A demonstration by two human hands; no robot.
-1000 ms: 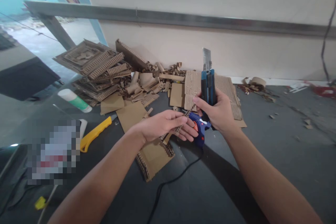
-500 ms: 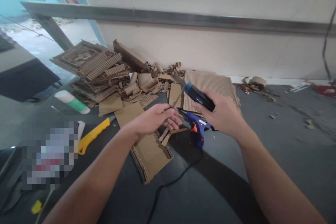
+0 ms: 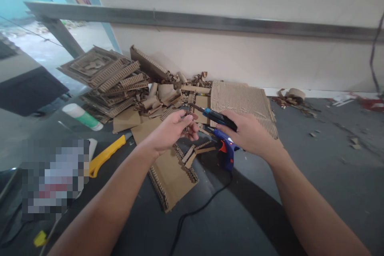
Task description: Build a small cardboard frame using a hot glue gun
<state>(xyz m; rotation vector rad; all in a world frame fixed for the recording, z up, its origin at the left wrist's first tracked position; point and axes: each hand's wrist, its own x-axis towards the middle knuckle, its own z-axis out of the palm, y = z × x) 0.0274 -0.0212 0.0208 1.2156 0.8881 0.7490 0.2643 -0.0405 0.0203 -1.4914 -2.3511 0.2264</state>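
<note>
My right hand (image 3: 250,130) is wrapped round a black and blue utility knife (image 3: 220,118), its blade pointing left toward my other hand. Between thumb and fingers, my left hand (image 3: 177,128) pinches a thin corrugated cardboard strip (image 3: 193,100) that stands up past the knife tip. Below my left hand lies a flat cardboard panel (image 3: 172,176) with corrugated strips along its edges. Short cut strips (image 3: 195,153) rest at its right side. A blue hot glue gun (image 3: 228,154) with an orange trigger sits just under my right hand, partly hidden by it.
Stacked cardboard pieces (image 3: 102,74) and scraps (image 3: 168,94) lie along the wall. A ribbed cardboard sheet (image 3: 240,102) is behind my right hand. At left are a yellow-handled cutter (image 3: 108,154) and a white-green tube (image 3: 82,117). A black cord (image 3: 198,210) crosses the dark surface.
The knife has come down and left, its blade now close to my left hand. My left hand has shifted slightly left and up, with the strip now more upright.
</note>
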